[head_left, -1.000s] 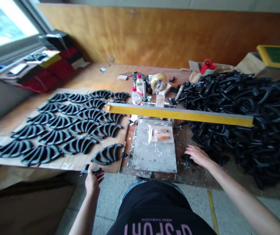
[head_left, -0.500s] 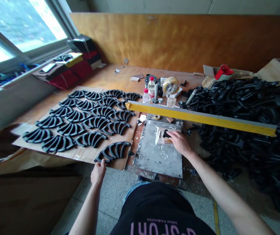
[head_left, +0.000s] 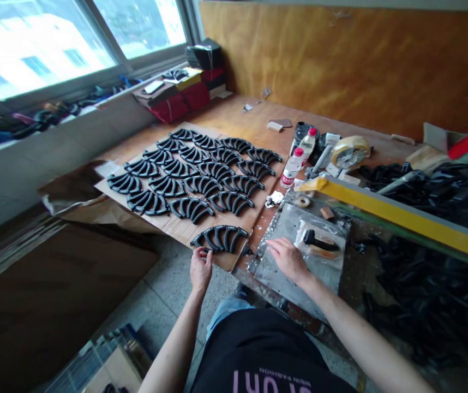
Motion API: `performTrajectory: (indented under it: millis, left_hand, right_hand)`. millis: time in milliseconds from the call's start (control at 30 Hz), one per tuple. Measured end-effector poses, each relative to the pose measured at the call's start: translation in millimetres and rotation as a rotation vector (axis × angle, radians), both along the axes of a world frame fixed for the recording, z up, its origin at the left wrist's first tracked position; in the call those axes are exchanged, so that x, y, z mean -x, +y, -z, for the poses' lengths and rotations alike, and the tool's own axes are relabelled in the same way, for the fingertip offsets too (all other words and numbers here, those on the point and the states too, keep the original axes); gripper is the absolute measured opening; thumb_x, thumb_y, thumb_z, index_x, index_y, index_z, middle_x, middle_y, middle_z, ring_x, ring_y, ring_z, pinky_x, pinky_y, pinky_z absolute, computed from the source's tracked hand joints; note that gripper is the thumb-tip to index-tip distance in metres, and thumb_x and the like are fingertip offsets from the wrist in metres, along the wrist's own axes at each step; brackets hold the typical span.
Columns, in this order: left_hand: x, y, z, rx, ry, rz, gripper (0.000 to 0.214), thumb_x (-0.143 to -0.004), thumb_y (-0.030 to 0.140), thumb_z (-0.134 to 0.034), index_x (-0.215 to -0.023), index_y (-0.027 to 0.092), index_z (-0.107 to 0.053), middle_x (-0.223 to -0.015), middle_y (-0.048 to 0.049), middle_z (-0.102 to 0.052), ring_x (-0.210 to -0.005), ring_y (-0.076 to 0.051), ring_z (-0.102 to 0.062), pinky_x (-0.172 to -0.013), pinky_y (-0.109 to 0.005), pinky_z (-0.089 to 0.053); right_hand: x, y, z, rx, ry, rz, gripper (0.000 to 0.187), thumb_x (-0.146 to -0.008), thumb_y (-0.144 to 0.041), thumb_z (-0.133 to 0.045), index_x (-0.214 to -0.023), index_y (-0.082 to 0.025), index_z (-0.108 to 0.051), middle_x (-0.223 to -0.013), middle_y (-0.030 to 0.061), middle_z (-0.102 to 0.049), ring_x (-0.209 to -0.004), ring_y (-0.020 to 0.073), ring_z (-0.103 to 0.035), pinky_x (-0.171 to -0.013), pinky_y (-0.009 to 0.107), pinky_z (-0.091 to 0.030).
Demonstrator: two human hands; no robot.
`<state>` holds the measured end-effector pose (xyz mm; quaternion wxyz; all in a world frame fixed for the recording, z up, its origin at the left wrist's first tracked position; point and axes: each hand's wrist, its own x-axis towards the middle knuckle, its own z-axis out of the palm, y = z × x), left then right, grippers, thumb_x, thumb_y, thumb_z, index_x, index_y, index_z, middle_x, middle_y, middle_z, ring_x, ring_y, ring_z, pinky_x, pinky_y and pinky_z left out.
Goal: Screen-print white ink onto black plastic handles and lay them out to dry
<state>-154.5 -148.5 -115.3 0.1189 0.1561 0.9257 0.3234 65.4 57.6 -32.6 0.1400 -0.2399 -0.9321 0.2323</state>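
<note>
My left hand reaches to the near edge of a cardboard sheet, its fingertips touching the nearest black curved plastic part; the fingers are loosely apart. My right hand lies flat with fingers spread on a metal plate, holding nothing. Just beyond that hand a small black part rests on an orange piece under clear film. Several rows of the same curved black parts lie spread on the cardboard.
A yellow-edged bar crosses above the plate. A heap of black parts fills the right side. Two red-capped bottles, a tape roll and small items stand behind. Windows and a cluttered sill are at left; floor below.
The view swung left. My right hand drew back from the small black part, leaving it on the orange piece, and now rests flat. My left hand stays at the nearest curved part.
</note>
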Motion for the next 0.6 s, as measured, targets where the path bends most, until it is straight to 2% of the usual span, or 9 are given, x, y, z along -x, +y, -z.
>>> performTrajectory:
  millis: [100, 233, 367, 600]
  left_hand:
    - [7.4, 0.5, -1.6, -0.003, -0.014, 0.08, 0.033, -0.089, 0.044, -0.047, -0.113, 0.022, -0.058, -0.092, -0.0064, -0.062, -0.087, -0.022, -0.061, -0.082, -0.035, -0.047]
    - [13.8, -0.2, -3.8, 0.005, -0.048, 0.131, 0.031, -0.09, 0.045, -0.048, -0.104, 0.022, -0.063, -0.088, -0.006, -0.06, -0.081, -0.021, -0.06, -0.077, -0.034, -0.047]
    - [23.7, 2.8, -4.3, -0.001, -0.079, 0.153, 0.032, -0.09, 0.044, -0.047, -0.107, 0.022, -0.063, -0.085, -0.005, -0.061, -0.08, -0.021, -0.06, -0.075, -0.033, -0.046]
    - [65.6, 21.6, -4.2, -0.038, -0.099, 0.172, 0.034, -0.09, 0.039, -0.046, -0.111, 0.019, -0.063, -0.088, -0.0075, -0.062, -0.083, -0.022, -0.06, -0.078, -0.036, -0.046]
  right_hand:
    - [61.2, -28.2, 9.8, 0.05, -0.145, -0.162, 0.026, -0.097, -0.03, -0.049, -0.114, -0.021, -0.066, -0.104, 0.0077, -0.071, -0.102, 0.022, -0.06, -0.09, 0.035, -0.047]
    - [116.0, -49.0, 24.7, 0.026, -0.477, -0.168, 0.03, -0.097, -0.041, -0.048, -0.108, -0.02, -0.066, -0.099, 0.0106, -0.072, -0.099, 0.0251, -0.062, -0.086, 0.038, -0.045]
    - [142.1, -50.1, 34.6, 0.006, -0.509, -0.145, 0.033, -0.097, -0.04, -0.048, -0.115, -0.017, -0.063, -0.109, 0.0146, -0.067, -0.105, 0.0252, -0.06, -0.088, 0.037, -0.045]
    - [170.7, -38.6, 37.6, 0.049, -0.503, -0.14, 0.038, -0.094, -0.035, -0.053, -0.127, -0.016, -0.057, -0.112, 0.0158, -0.065, -0.109, 0.0269, -0.06, -0.09, 0.038, -0.046]
